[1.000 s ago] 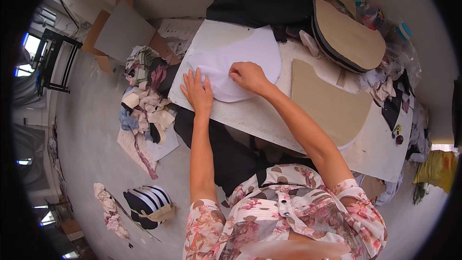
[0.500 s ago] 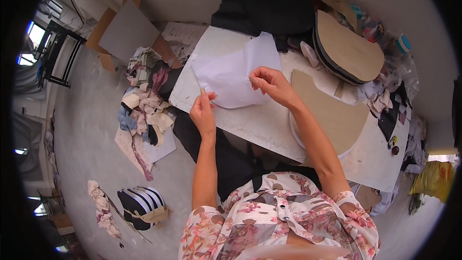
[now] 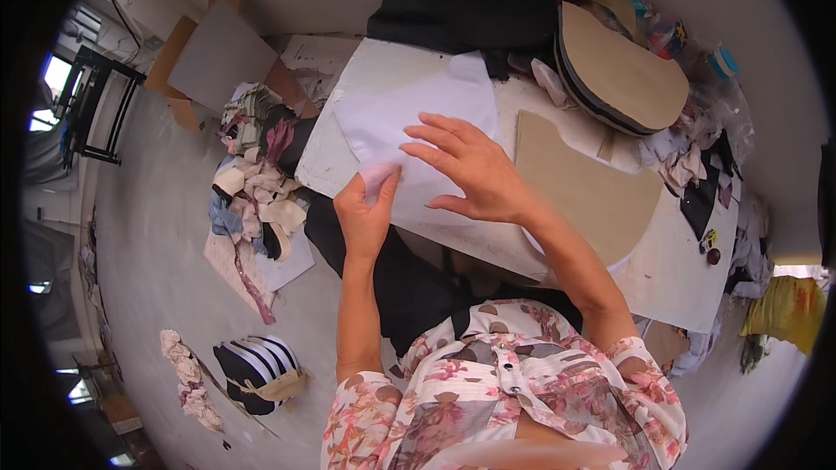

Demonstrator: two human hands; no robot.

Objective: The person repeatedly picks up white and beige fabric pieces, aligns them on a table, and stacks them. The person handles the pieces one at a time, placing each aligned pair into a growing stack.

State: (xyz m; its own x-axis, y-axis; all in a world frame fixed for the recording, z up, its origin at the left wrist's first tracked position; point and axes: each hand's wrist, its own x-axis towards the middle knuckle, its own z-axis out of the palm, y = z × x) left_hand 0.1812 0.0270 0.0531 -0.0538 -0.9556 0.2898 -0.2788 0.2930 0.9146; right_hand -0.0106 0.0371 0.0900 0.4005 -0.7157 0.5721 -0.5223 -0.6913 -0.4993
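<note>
White table (image 3: pixel 670 270) under fabric (image 3: pixel 418 113), cardboard (image 3: pixel 583 183)

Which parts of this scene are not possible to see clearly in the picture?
Head view only:
- White fabric piece: the part under the right hand is covered; the near corner is hidden by the left hand.
- Left fingers: the grip is partly hidden by the fabric.
- Small things at the table far right: too small and bent by the lens.
- Black cloth: cut off by the top edge.

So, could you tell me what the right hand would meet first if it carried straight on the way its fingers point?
The right hand points left across the white fabric piece; past its edge probably comes the table's left rim, though depth is unclear.
</note>
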